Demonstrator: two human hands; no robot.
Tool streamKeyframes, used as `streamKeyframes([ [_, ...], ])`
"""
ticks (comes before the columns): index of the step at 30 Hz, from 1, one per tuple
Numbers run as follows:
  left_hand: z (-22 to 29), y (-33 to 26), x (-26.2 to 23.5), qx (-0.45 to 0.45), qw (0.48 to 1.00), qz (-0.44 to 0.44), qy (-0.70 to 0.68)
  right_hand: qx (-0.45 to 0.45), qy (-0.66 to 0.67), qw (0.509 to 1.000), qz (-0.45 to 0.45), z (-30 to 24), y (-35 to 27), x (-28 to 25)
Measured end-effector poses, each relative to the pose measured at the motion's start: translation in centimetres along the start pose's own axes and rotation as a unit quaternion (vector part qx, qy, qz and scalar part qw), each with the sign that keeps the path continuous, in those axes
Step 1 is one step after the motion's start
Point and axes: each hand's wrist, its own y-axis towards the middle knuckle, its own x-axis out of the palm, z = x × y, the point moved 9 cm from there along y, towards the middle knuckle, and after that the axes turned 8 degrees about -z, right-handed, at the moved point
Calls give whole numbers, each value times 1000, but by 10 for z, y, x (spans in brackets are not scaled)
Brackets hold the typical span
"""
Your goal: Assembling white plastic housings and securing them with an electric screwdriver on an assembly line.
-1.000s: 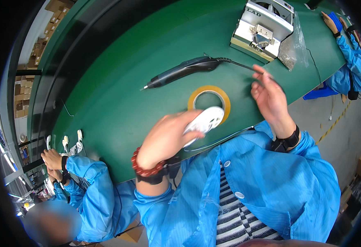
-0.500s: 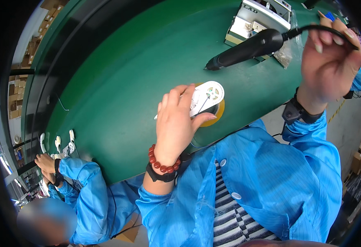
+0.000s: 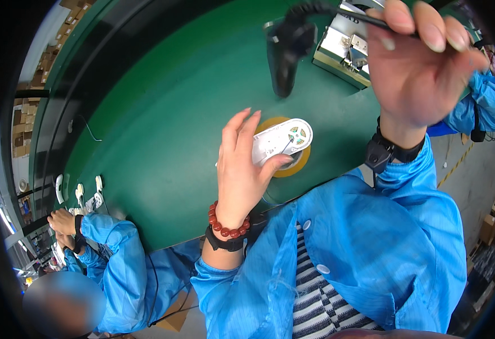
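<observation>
wht shell | ptly under l grip | rt end exposed

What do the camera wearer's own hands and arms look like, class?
The left hand and right hand are ungloved. The sleeves are shiny blue. On the left are a bracelet of round, dark red beads and a black band; on the right, a black strap with a boxy black device.

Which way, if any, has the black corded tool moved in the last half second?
Yes: leftward in the picture. Then, the black corded tool partly covered the white machine; now its body shows left of that machine.
</observation>
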Motion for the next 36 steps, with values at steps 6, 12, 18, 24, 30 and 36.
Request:
streamKeyframes([
  [6,7,-2,10,10,998,-42,48,241,-422,869,-92,48,-36,45],
  [12,15,-1,17,36,995,-59,74,378,-241,894,-18,119,-89,43],
  [18,12,-1,18,28,994,-41,95,381,-33,903,197,119,-122,10],
  [24,10,-4,18,14,994,-22,106,166,-208,941,208,11,-59,-37],
  [30,10,-3,19,18,994,-14,106,173,-207,934,235,4,-70,-76],
  [36,10,-3,19,15,994,-17,108,210,-295,887,285,6,-76,-81],
])
